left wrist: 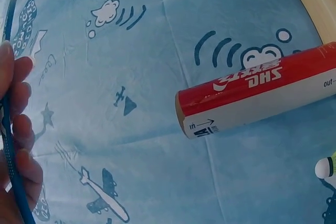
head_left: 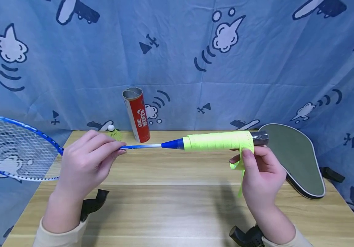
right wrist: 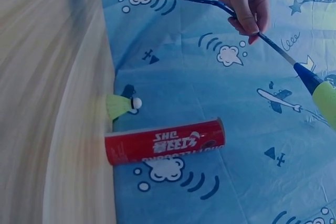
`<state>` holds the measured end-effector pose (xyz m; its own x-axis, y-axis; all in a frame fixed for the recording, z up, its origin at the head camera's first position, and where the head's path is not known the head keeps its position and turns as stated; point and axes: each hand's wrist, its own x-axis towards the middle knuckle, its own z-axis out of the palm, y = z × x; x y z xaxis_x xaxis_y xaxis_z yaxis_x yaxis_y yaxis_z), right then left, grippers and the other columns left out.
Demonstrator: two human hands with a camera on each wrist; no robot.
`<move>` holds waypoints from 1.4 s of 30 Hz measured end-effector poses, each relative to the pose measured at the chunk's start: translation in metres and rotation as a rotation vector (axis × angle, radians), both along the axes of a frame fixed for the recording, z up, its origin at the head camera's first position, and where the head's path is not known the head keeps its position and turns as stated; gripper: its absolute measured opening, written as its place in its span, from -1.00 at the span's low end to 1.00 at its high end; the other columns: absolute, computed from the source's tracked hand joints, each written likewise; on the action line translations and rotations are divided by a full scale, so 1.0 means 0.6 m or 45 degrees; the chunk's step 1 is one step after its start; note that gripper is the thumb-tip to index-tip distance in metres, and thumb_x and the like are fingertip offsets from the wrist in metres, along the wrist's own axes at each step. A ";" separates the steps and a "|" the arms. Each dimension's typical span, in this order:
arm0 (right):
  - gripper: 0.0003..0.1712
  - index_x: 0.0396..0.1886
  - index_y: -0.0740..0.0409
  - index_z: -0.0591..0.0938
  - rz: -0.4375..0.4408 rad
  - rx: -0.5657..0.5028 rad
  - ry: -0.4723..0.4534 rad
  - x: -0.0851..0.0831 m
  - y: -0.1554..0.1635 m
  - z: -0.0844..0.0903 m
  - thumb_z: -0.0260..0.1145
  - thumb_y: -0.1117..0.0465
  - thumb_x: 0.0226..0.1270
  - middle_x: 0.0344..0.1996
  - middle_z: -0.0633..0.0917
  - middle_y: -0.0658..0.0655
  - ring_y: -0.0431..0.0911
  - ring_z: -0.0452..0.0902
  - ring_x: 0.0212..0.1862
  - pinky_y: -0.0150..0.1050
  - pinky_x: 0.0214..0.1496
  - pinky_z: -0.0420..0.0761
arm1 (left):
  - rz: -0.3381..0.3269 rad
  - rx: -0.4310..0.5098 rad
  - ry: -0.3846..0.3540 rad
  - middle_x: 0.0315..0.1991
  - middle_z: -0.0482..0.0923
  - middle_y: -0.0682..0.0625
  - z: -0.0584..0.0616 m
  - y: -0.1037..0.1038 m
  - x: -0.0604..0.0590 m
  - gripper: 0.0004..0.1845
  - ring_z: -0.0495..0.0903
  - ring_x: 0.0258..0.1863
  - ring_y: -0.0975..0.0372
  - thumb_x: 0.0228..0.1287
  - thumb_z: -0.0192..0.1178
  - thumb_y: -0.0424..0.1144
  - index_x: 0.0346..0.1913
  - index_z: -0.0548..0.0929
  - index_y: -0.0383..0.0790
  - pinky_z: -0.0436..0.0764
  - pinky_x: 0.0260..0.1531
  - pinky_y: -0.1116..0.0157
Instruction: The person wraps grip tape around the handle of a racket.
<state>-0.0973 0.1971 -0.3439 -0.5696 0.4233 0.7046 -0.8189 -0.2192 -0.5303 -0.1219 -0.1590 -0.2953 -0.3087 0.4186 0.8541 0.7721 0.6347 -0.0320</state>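
Note:
A blue and white badminton racket [head_left: 146,146] is held level above the table, its strung head at the left. My left hand [head_left: 87,164] pinches the thin shaft near the head. Bright yellow-green grip tape [head_left: 217,141] is wound round most of the handle, up to the blue cone. At the butt end the dark handle [head_left: 260,138] shows bare. Just below that end, my right hand [head_left: 263,175] pinches the loose tape, whose tail hangs down beside the thumb. In the right wrist view only a corner of the taped handle [right wrist: 326,100] shows.
On the wooden table [head_left: 164,212], a red and white shuttlecock tube [head_left: 138,116] stands upright at the back. Left of it is a yellow shuttlecock [head_left: 114,133]. A green paddle-shaped case [head_left: 294,161] lies at the right. Blue patterned cloth [head_left: 177,61] hangs behind.

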 end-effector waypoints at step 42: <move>-0.89 -0.38 0.74 0.51 -0.022 0.028 -0.064 0.003 0.001 -0.001 0.19 0.66 0.33 -0.32 0.71 0.28 -0.01 0.72 -0.51 -0.28 -0.43 0.74 | -0.120 -0.019 -0.122 -0.47 0.71 0.07 -0.007 -0.012 0.001 -0.59 0.44 -0.66 0.36 0.54 0.17 0.08 -0.24 0.84 -0.16 0.41 -0.64 0.51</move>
<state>-0.0956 0.1976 -0.3448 -0.5972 0.4182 0.6844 -0.7947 -0.1930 -0.5755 -0.1212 -0.1661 -0.2995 -0.3475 0.4618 0.8161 0.8282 0.5593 0.0361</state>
